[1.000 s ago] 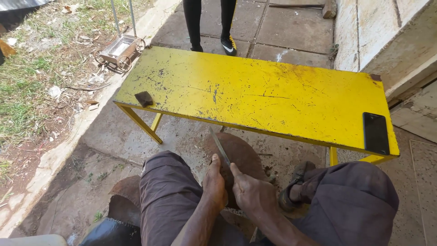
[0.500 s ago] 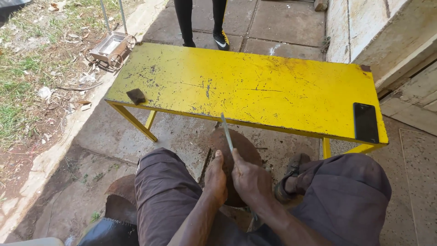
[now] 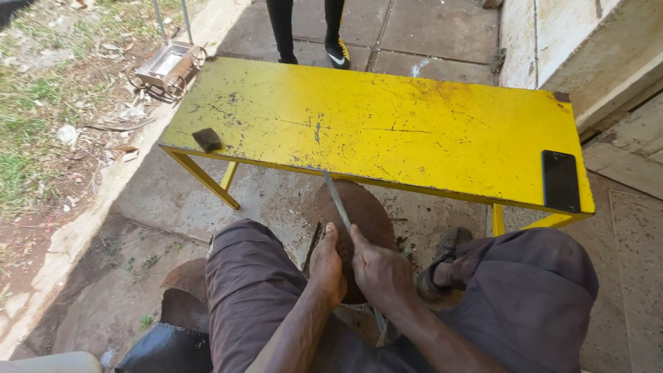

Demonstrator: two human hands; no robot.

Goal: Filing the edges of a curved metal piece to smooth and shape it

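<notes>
Yellow is taking up most of what I am seeing: a scuffed metal bench (image 3: 387, 131) is stretching from left to right across the far half of the scene. Nearer, between the knees, a round rusty disc (image 3: 362, 214) is standing on the paved ground just under the bench's near edge.

A long thin metal file (image 3: 337, 200) is lying across the disc's face, its long axis running near to far with a slight lean; its tip is pointing away and a little left, toward the bench edge. Compared with half a second ago, I am seeing the view sitting a little closer, while the file is keeping much the same line on the disc.

The right hand (image 3: 380, 271) is closing around the file's near end, fingers wrapped. The left hand (image 3: 327, 266) is resting just beside it with the fingers curled against the disc; I cannot tell whether it is actually gripping anything.

On the bench, a dark phone (image 3: 560, 181) is lying at the right end and a small dark block (image 3: 207, 140) at the left. Far left, a small metal tray on wheels (image 3: 166, 65) is sitting on the grass; I cannot tell what it is holding.
</notes>
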